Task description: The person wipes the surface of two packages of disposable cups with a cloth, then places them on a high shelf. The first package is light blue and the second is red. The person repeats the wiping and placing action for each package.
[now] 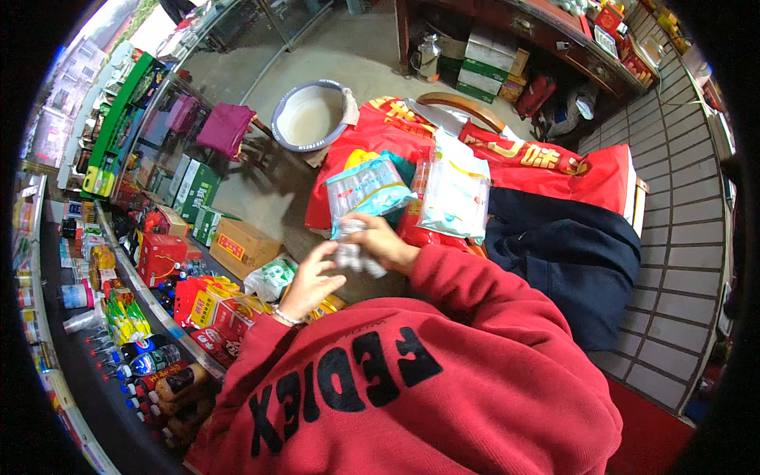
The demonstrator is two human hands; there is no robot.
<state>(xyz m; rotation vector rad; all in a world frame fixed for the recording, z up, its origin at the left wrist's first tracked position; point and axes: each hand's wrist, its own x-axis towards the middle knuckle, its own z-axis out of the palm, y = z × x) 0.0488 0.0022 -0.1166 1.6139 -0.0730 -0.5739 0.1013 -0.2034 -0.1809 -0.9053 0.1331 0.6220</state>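
My right hand (380,240) is closed around a bunched grey-and-white cloth item (356,249), blurred, perhaps a glove. Close to its left side is my left hand (312,282), fingers spread and slightly curled, with a beaded bracelet at the wrist; whether its fingertips touch the item is unclear. Just beyond the hands lies a clear plastic packet with teal edges (365,187). A second, whiter plastic packet (454,190) rests to its right. Both packets are on red printed plastic (338,160) spread over a seat or bench.
Beyond the packets, a basin with a purple-grey rim (279,113) holds cloudy liquid. Dark blue clothing (564,255) lies at the right. On the left are a cardboard box (243,246), a stool with a magenta cover (225,130) and shelves of bottles (154,359). A wooden desk (534,35) stands behind.
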